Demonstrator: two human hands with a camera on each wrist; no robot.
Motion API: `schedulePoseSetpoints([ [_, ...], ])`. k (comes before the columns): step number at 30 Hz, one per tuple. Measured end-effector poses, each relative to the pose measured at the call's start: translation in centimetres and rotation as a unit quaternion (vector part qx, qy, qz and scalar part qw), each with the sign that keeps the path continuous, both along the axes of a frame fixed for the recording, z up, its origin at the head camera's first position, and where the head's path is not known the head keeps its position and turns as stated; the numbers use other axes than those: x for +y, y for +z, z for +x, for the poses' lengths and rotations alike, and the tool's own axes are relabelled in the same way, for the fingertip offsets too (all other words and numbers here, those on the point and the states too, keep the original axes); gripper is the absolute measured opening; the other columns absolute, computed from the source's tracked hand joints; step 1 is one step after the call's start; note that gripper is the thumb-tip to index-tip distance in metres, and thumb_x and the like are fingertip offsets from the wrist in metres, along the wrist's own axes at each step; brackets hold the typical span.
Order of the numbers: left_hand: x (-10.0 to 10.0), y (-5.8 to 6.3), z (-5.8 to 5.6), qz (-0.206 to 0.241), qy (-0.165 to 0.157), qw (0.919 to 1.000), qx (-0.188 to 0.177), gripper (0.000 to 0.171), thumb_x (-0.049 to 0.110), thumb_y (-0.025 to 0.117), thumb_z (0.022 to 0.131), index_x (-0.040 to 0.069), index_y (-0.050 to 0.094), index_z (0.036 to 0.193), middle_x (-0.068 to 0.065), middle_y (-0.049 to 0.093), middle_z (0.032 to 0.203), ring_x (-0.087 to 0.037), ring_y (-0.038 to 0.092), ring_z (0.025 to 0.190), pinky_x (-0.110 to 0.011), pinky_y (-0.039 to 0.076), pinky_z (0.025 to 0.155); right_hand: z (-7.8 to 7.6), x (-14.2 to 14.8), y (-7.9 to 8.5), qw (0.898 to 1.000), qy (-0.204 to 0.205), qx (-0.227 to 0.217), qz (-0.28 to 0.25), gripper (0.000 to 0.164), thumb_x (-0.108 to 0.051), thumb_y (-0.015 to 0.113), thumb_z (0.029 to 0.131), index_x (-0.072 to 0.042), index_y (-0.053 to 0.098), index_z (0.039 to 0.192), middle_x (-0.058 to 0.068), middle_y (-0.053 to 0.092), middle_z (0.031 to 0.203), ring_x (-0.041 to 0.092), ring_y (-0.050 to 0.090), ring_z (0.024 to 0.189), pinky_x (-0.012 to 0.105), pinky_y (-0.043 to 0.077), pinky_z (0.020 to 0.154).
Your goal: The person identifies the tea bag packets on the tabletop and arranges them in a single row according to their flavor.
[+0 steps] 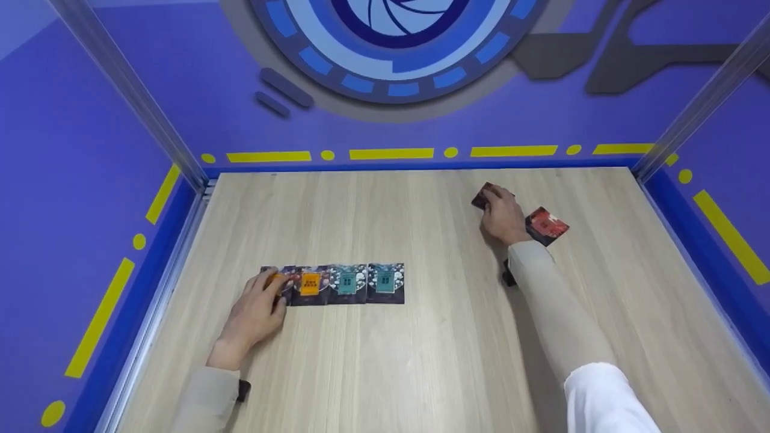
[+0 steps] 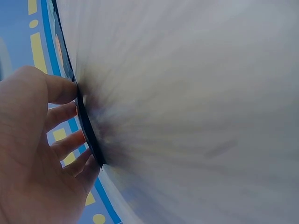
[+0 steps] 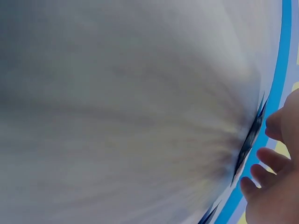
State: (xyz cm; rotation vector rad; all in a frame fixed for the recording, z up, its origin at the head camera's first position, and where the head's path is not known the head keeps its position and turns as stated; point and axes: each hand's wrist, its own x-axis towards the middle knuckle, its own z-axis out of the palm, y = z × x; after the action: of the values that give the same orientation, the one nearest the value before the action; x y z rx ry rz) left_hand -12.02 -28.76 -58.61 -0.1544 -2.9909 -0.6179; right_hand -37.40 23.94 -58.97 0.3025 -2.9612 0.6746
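In the head view, four flat printed sachets lie in a touching row at the left of the table. The leftmost sachet (image 1: 270, 280) lies under the fingers of my left hand (image 1: 254, 313), which cover much of its orange label. To its right come another orange-labelled sachet (image 1: 310, 285) and two teal-labelled ones. In the left wrist view, thumb and fingertips rest along this sachet (image 2: 89, 128). At the back right, my right hand (image 1: 503, 215) is over a dark red sachet (image 1: 483, 196), its fingers loosely bent and spread. A second red sachet (image 1: 547, 225) lies just right of that hand.
The wooden table (image 1: 385, 361) runs back to a blue-purple wall (image 1: 397, 135) with yellow marks. Side walls with metal rails (image 1: 157, 343) bound it. Dark wrist devices show beneath both sleeves.
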Motion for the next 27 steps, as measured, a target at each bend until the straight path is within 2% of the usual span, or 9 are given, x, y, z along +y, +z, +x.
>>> schedulePoseSetpoints([
  [7, 0.0, 0.2, 0.0, -0.002, 0.002, 1.0, -0.006, 0.05, 0.013, 0.063, 0.102, 0.005, 0.058, 0.151, -0.026, 0.046, 0.161, -0.048, 0.043, 0.149, -0.065, 0.042, 0.12, -0.1, 0.3, -0.1, 0.999, 0.002, -0.045, 0.013, 0.052, -0.008, 0.039, 0.108, 0.004, 0.046, 0.158, 0.028, 0.036, 0.167, 0.049, 0.038, 0.153, 0.061, 0.034, 0.126],
  [14, 0.0, 0.2, 0.0, -0.001, 0.003, 0.9999, -0.01, 0.05, 0.014, 0.063, 0.103, 0.006, 0.058, 0.152, -0.026, 0.045, 0.162, -0.048, 0.041, 0.15, -0.065, 0.041, 0.12, 0.0, 0.3, 0.1, 0.999, 0.01, -0.043, 0.017, 0.052, -0.007, 0.038, 0.107, 0.004, 0.047, 0.158, 0.028, 0.037, 0.167, 0.049, 0.039, 0.153, 0.061, 0.035, 0.126],
  [21, 0.0, 0.1, 0.0, 0.002, -0.009, 0.9997, 0.021, 0.048, 0.01, 0.065, 0.1, 0.004, 0.061, 0.147, -0.027, 0.05, 0.157, -0.05, 0.045, 0.146, -0.066, 0.043, 0.117, 0.1, 0.0, 0.8, 0.998, 0.027, -0.041, 0.03, 0.053, -0.002, 0.037, 0.103, 0.005, 0.053, 0.152, 0.03, 0.044, 0.162, 0.048, 0.046, 0.148, 0.06, 0.04, 0.123],
  [27, 0.1, 0.2, 0.1, 0.0, -0.004, 0.9999, 0.015, 0.049, 0.011, 0.064, 0.101, 0.004, 0.059, 0.149, -0.027, 0.048, 0.158, -0.049, 0.045, 0.146, -0.065, 0.043, 0.118, 0.5, -0.4, 1.3, 0.996, 0.036, -0.06, 0.048, 0.052, -0.003, 0.04, 0.101, 0.004, 0.056, 0.15, 0.03, 0.047, 0.159, 0.049, 0.051, 0.143, 0.062, 0.043, 0.12],
])
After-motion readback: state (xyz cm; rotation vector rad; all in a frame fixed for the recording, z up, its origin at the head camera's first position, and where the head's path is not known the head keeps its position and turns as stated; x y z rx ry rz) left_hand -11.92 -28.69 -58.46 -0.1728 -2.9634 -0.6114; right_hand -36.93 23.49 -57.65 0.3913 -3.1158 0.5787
